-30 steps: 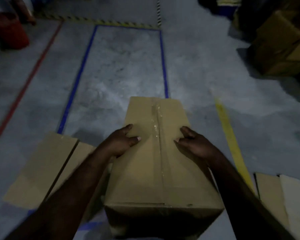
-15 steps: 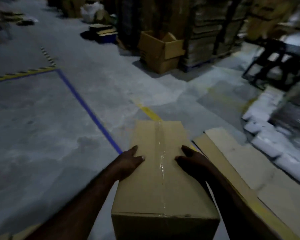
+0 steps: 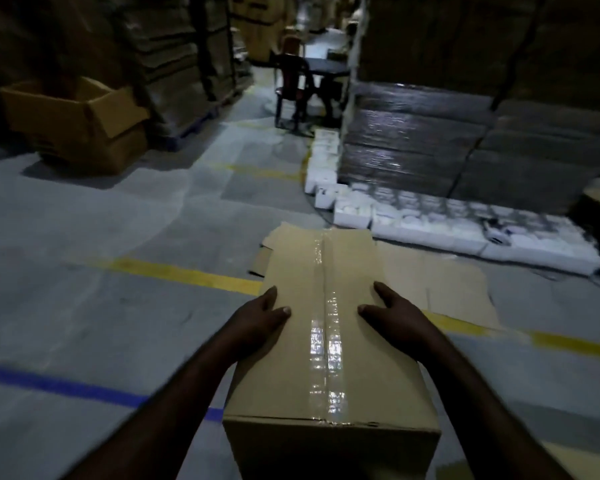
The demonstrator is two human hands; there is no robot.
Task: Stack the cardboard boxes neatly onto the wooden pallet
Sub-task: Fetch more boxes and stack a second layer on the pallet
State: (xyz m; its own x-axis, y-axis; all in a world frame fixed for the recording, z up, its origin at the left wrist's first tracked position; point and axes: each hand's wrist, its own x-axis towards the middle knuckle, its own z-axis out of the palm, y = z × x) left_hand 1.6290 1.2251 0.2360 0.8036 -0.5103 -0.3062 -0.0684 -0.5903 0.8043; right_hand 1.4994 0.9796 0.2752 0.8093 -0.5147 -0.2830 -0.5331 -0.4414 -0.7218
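Your left hand [image 3: 261,320] grips the cardboard box [image 3: 355,379] at its left edge. Your right hand [image 3: 397,317] grips its right edge.

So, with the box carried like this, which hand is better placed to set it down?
Neither clearly. The left hand and right hand grip opposite top edges of the cardboard box at matching height, thumbs on top; likely a two-handed set-down. No pallet shows.

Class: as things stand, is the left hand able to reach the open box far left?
Probably not: left hand and right hand hold the taped box; the open box sits far off.
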